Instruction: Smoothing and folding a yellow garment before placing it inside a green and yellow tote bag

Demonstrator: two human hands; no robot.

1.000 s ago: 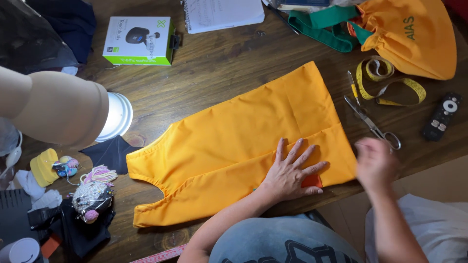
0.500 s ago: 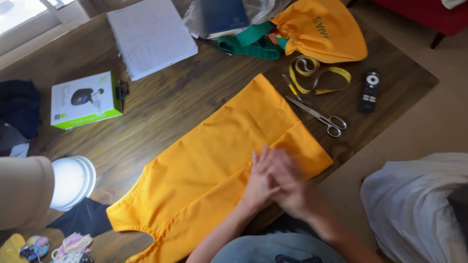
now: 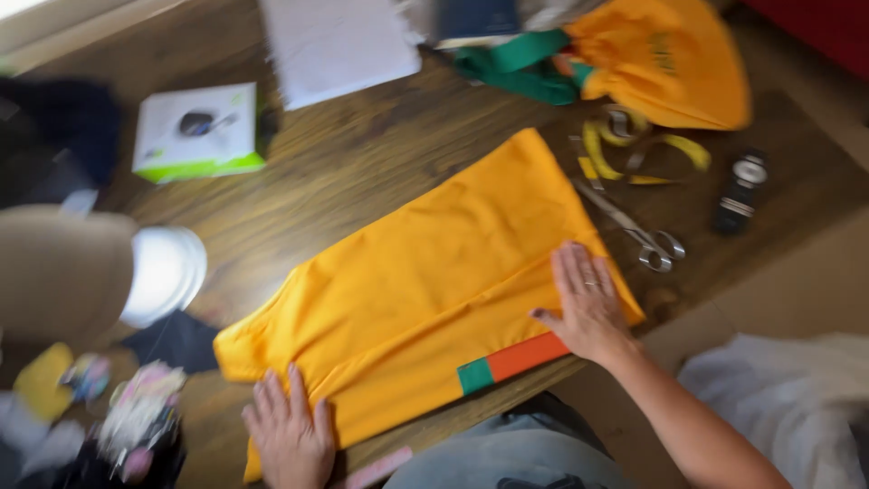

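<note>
An orange sleeveless garment point(image 3: 425, 272) lies flat on the wooden table point(image 3: 362, 154), with an orange-red and green band point(image 3: 511, 362) at its near edge. My left hand point(image 3: 290, 435) lies flat, fingers spread, on the garment's near left corner. My right hand point(image 3: 588, 303) presses flat on the garment's right end, just above the band. Neither hand grips anything.
Scissors point(image 3: 634, 235) and a yellow measuring tape point(image 3: 634, 145) lie right of the garment, a dark remote-like object point(image 3: 742, 190) beyond them. An orange and green bag point(image 3: 652, 54), a white paper pad point(image 3: 339, 45) and a white-green box point(image 3: 199, 131) sit at the back. A lamp point(image 3: 81, 272) and small clutter point(image 3: 118, 426) stand at left.
My hands have parted: the left moved to the near left corner, the right to the right end. A coloured band now shows at the near edge. The camera view shifted.
</note>
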